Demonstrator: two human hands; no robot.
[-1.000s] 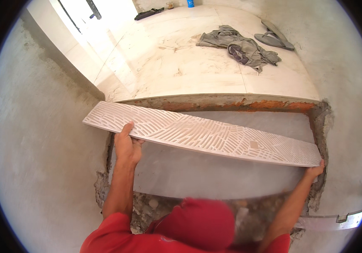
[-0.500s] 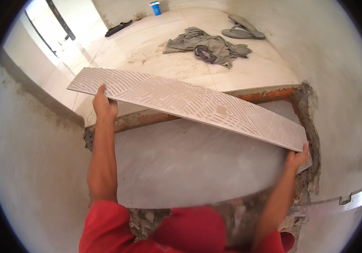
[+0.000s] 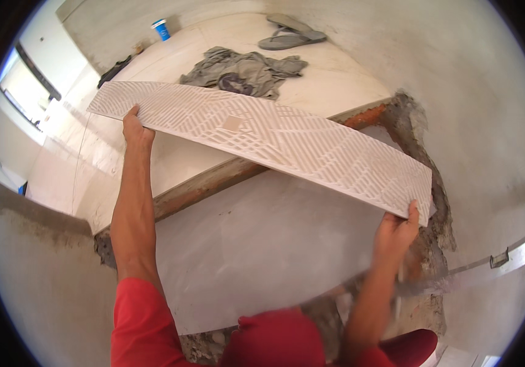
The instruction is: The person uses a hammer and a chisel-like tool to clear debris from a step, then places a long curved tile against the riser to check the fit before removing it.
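A long narrow tile (image 3: 262,144), pale beige with raised ribs on its visible face and a small plain square, is held up at a slant across the view. My left hand (image 3: 137,128) grips its lower edge near the far left end, thumb over the ribbed face. At the near right end my right hand (image 3: 399,221) clasps the same edge, thumb on the face. Below the tile a large smooth grey slab (image 3: 256,244) lies in a recess, partly covered by the tile and my arms.
The recess has a rough mortar edge (image 3: 436,196) and a strip of orange brick (image 3: 365,117). Beyond it, the pale tiled floor (image 3: 183,156) bears a crumpled grey cloth (image 3: 247,68), grey flip-flops (image 3: 290,38) and a blue cup (image 3: 161,29). Plastered walls stand on both sides; a metal strip (image 3: 522,251) runs at right.
My view has turned, so the room's things sit further left. The tile has been turned end for end or slid, its plain square now nearer my left hand; both hands still hold it.
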